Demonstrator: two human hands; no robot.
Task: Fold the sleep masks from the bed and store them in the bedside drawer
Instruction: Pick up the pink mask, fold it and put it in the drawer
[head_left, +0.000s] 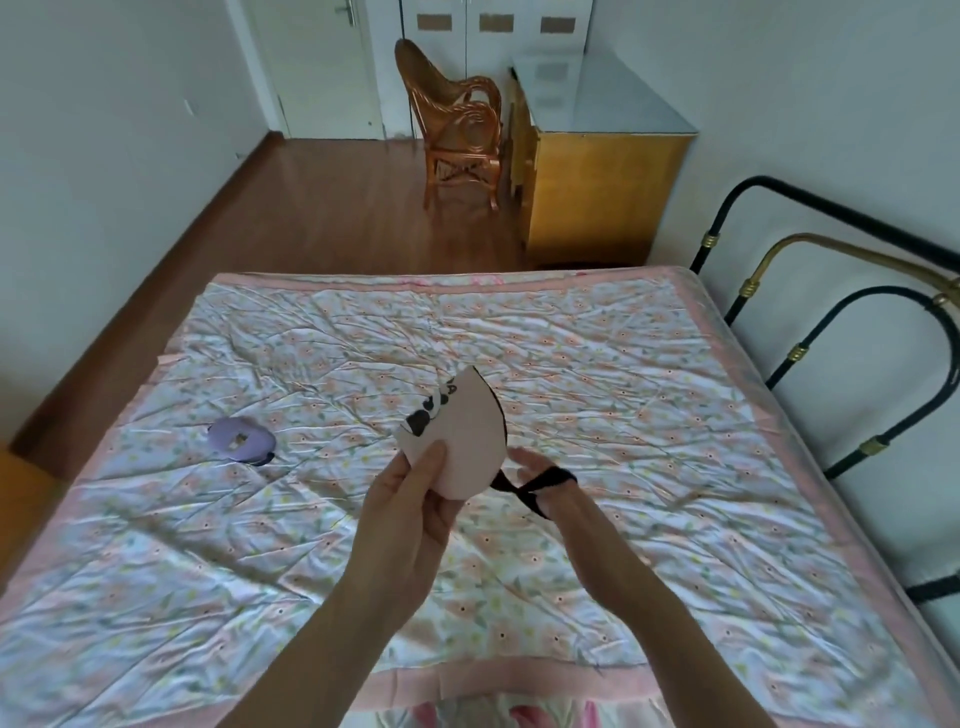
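Note:
A pink sleep mask (462, 431) with a black panda print is folded in half and held upright above the bed (675, 389). My left hand (410, 499) pinches its lower edge with thumb on the front. My right hand (540, 480) is just right of it, with the mask's black elastic strap (545, 480) looped around the fingers. A purple sleep mask (241, 439) lies folded on the quilt to the left, apart from both hands. No drawer shows in view.
The floral quilt covers the whole bed. A black and brass metal bed frame (810, 332) stands along the right side. Beyond the bed are a wooden floor, a rattan chair (457, 130) and a yellow cabinet (597, 176).

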